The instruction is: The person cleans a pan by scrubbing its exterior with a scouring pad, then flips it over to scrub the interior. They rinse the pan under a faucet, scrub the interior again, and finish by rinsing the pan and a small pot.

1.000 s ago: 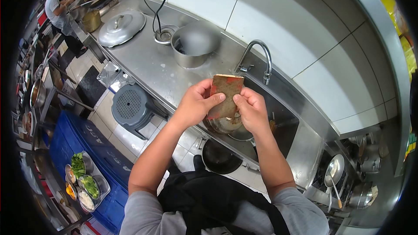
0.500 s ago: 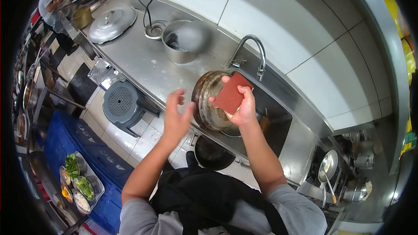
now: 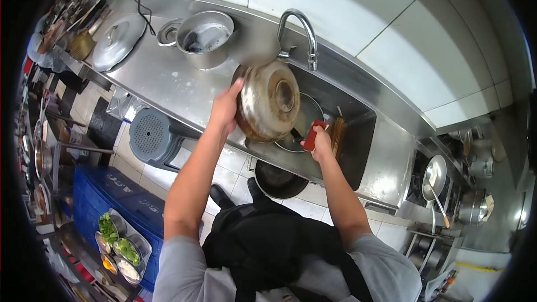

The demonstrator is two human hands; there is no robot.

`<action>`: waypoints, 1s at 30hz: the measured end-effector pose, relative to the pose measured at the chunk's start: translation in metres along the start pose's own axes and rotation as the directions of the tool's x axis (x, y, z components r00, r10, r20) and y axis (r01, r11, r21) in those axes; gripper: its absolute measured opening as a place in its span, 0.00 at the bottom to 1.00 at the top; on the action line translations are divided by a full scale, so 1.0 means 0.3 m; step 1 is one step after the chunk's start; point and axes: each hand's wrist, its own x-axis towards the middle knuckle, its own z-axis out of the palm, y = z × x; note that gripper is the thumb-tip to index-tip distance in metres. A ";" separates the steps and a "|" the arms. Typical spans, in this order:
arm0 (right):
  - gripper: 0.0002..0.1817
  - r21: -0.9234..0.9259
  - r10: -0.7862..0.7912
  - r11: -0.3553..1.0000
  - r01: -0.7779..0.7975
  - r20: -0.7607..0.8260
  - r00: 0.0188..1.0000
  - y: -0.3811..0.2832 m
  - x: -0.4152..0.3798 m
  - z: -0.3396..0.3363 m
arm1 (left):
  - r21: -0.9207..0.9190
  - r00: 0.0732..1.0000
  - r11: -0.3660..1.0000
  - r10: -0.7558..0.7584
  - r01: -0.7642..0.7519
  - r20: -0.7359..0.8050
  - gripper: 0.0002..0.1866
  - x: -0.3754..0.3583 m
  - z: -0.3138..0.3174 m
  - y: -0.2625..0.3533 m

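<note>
My left hand grips the left rim of a large, stained metal pan, tilted with its brown-marked underside toward the right. My right hand holds a red scouring pad just right of the pan, over the sink. Inside the sink, partly behind the pan, lies a round pan with a dark handle. A bundle of brown sticks stands at the sink's right part. The chrome faucet arches above the sink.
On the steel counter are a pot with soapy contents and a large lid. Below are a grey stool, a black pan and a blue container with food bowls. Another person stands far left.
My left hand has taken hold of the pan, which is now lifted and tilted. My right hand has moved down and right with the red pad. The view has shifted.
</note>
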 end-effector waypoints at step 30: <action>0.29 -0.428 -0.707 0.544 0.722 0.228 0.669 -0.311 -0.250 0.327 | 0.107 0.890 0.929 0.299 -0.354 0.344 0.15 -0.121 0.228 -0.092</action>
